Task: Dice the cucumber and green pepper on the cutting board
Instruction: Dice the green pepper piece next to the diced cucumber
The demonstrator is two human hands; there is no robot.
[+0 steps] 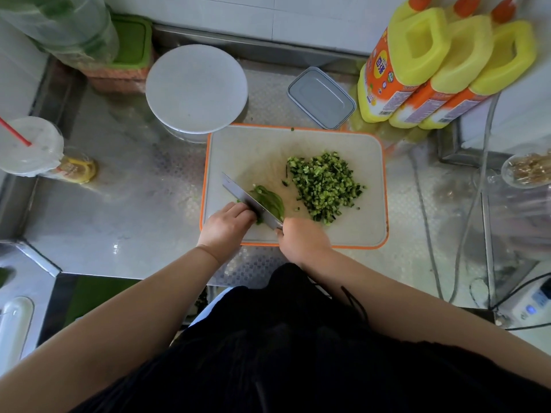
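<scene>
A white cutting board with an orange rim [369,162] lies on the steel counter. A heap of diced cucumber [323,186] covers its middle right. Strips of green pepper [269,201] lie at the board's near left. My right hand [301,238] grips the handle of a knife [244,196], whose blade slants across the pepper. My left hand [228,223] has curled fingers holding down the pepper's near end, right beside the blade.
A round white lid on a container [196,87] stands behind the board's left corner, a grey lidded box [322,98] behind its middle. Three yellow bottles [441,64] crowd the back right. A cup with a red straw [28,147] sits far left; cables run at the right.
</scene>
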